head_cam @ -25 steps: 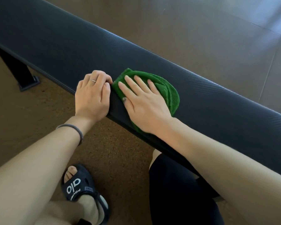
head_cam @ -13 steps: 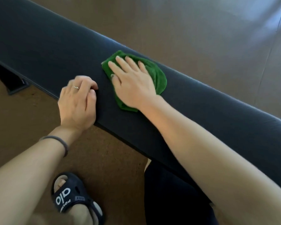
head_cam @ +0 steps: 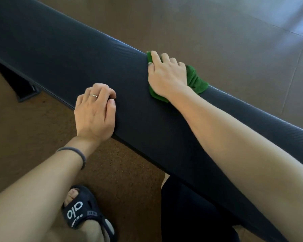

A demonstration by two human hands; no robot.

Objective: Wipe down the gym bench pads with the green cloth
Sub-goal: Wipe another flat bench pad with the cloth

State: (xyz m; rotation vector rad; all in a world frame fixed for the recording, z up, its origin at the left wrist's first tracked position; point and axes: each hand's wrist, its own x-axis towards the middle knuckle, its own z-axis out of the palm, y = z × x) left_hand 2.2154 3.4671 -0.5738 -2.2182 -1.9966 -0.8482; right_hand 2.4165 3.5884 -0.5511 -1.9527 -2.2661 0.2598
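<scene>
Dark blue rubber sandal (head_cam: 87,215) on brown speckled floor (head_cam: 129,172), nearest. Beyond, left hand (head_cam: 94,113) on near edge of long black textured padded counter (head_cam: 68,58), grip loosely curled, holding nothing. Farther, right hand (head_cam: 166,75) pressing crumpled green terry cloth (head_cam: 195,81) at counter's far edge, grip spread over it.

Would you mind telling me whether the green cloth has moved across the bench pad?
Yes. The green cloth slid from the bench pad's near edge to its far edge.
</scene>
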